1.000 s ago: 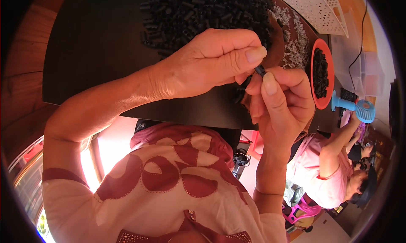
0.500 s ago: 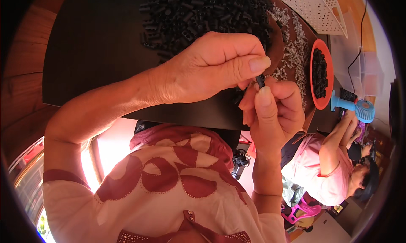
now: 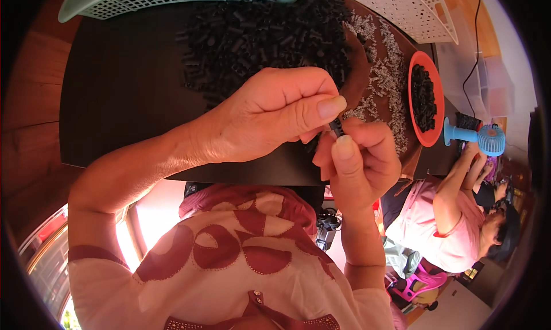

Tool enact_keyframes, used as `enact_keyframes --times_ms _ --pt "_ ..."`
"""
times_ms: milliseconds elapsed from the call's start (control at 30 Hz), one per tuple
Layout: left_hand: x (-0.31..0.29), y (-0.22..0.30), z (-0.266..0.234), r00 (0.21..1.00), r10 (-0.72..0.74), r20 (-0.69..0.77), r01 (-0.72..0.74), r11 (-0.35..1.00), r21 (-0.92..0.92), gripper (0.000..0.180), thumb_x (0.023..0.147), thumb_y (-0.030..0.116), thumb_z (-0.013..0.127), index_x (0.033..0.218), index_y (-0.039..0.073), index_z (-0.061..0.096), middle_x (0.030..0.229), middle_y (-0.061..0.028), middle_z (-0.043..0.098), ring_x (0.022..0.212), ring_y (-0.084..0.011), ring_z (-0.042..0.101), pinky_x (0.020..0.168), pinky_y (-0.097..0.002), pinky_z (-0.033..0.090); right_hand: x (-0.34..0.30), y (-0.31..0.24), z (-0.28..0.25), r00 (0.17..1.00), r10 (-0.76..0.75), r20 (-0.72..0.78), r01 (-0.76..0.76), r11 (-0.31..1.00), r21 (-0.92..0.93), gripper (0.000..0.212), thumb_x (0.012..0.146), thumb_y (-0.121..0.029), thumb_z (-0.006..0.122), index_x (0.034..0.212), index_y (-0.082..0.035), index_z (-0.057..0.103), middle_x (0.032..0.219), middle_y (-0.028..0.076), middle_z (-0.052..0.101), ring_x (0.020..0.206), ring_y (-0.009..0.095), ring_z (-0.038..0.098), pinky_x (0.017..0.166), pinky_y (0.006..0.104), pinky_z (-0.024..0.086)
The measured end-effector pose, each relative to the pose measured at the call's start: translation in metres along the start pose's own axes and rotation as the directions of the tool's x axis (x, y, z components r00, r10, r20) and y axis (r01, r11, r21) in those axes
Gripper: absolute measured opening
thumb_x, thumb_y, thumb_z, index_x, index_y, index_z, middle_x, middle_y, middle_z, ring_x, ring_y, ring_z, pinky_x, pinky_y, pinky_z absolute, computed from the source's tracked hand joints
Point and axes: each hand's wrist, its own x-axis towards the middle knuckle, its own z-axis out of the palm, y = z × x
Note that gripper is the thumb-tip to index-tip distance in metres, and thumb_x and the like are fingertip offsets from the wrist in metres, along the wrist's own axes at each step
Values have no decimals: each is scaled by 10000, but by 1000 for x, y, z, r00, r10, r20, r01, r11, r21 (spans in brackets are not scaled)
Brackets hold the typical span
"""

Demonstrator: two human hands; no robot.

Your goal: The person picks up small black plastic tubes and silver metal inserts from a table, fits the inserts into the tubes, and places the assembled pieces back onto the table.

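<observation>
Between the thumb and fingertips of my left hand [image 3: 275, 113] and those of my right hand [image 3: 367, 163] is a small black plastic piece [image 3: 337, 126], tilted, with notches along its side. Both hands pinch it from opposite ends, and most of it is covered by my fingers. Behind my left hand lies a heap of short black tubular pieces [image 3: 252, 43] on the dark table [image 3: 120, 94]. Beyond my right hand, many tiny silvery coiled pieces [image 3: 391, 72], like springs, are scattered over a brown surface.
An orange-red bowl [image 3: 439, 103] of black pieces stands at the right, beside a blue handheld fan [image 3: 491, 139]. A teal basket [image 3: 172, 0] and a cream perforated basket [image 3: 396, 8] line the far edge. Another person in pink [image 3: 442, 226] sits at the right.
The view has shifted, showing more of the teal basket at the far edge. Both hands keep their pinch on the black piece, which appears slightly more tilted.
</observation>
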Motion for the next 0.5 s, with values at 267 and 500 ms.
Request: enact_keyframes --times_ms 267,500 --pt "4 3 0 999 -39 18 39 998 -42 271 987 289 514 893 39 562 697 28 474 605 -30 406 498 -187 316 11 6 -3 998 -50 -27 49 998 -39 337 855 -17 664 1152 27 510 824 49 558 586 54 470 535 170 393" --pt "3 2 2 964 -266 30 264 926 -272 320 932 352 606 827 50 603 665 13 520 548 -28 441 421 -172 284 30 -5 -12 923 -263 282 381 738 -557 442 710 -109 796 1103 19 637 691 18 505 518 81 423 441 223 336"
